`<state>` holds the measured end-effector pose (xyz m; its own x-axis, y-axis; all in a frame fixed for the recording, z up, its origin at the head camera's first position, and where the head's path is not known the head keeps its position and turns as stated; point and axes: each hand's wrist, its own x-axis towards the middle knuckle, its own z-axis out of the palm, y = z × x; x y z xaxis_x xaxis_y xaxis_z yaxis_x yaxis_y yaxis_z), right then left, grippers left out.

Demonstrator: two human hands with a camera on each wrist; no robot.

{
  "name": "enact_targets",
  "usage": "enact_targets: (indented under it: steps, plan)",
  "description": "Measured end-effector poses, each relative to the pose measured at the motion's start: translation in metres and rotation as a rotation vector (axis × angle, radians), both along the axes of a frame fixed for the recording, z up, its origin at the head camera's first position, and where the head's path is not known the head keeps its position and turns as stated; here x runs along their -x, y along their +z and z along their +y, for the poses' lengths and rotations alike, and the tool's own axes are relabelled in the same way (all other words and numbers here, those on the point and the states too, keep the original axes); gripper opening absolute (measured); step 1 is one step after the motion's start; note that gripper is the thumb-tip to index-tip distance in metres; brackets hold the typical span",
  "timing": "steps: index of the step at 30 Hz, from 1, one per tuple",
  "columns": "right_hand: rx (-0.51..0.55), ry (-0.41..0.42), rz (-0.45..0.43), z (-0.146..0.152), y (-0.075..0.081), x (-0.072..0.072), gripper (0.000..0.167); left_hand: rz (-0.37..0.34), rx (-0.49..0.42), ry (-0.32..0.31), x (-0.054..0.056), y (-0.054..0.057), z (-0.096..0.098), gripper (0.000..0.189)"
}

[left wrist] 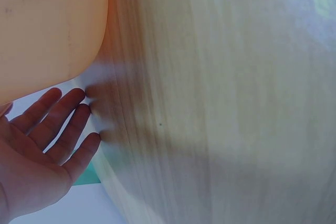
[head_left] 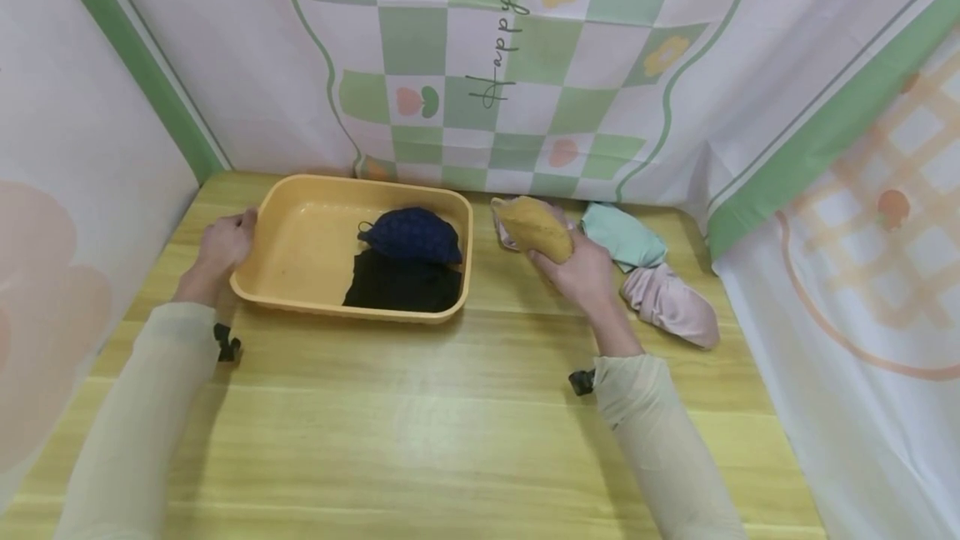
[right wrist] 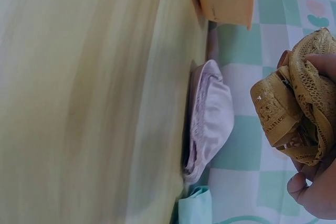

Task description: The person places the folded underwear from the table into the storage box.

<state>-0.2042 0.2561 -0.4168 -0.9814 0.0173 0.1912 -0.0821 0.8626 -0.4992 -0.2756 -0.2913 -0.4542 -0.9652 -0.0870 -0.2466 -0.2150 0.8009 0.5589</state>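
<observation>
My right hand (head_left: 591, 275) grips a folded mustard lace bra (head_left: 538, 227), held up over the table right of the yellow tub (head_left: 296, 248). In the right wrist view the bra's lace and band (right wrist: 281, 108) show, with the thumb and fingers around it. At the tub's left end is my left hand (head_left: 222, 247); in the left wrist view its fingers (left wrist: 65, 111) are extended and spread beside the tub wall (left wrist: 52, 30). Inside the tub, at its right side, a folded navy bra (head_left: 414, 236) lies behind a black folded garment (head_left: 405, 283).
On the table's right, a mint folded garment (head_left: 624, 236) and a pink satin one (head_left: 670, 307) lie side by side. Another pink folded bra (right wrist: 212, 121) sits near the back edge, partly hidden under the mustard one in the head view. Printed curtains (head_left: 502, 48) surround the table.
</observation>
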Motion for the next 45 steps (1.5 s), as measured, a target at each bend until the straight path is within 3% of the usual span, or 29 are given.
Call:
enact_targets:
  steps: [7, 15, 25, 33, 45]
  plan:
    - [0.023, 0.043, 0.058, -0.010, 0.006, 0.000, 0.075, 0.017, -0.005, 0.000, 0.001, -0.002, -0.001, 0.083]
    - [0.011, 0.024, 0.025, -0.018, 0.009, -0.001, 0.079, 0.018, 0.001, -0.003, 0.002, -0.004, -0.001, 0.082]
    - [0.031, 0.013, 0.028, -0.033, 0.011, -0.002, 0.054, 0.015, 0.002, -0.003, 0.002, -0.002, -0.001, 0.083]
    - [0.026, 0.045, 0.063, -0.041, 0.011, -0.002, 0.045, 0.010, -0.001, -0.011, -0.001, 0.000, 0.000, 0.084]
    - [0.012, 0.061, 0.046, -0.051, 0.009, -0.003, 0.044, 0.021, -0.014, -0.015, -0.001, -0.002, -0.002, 0.085]
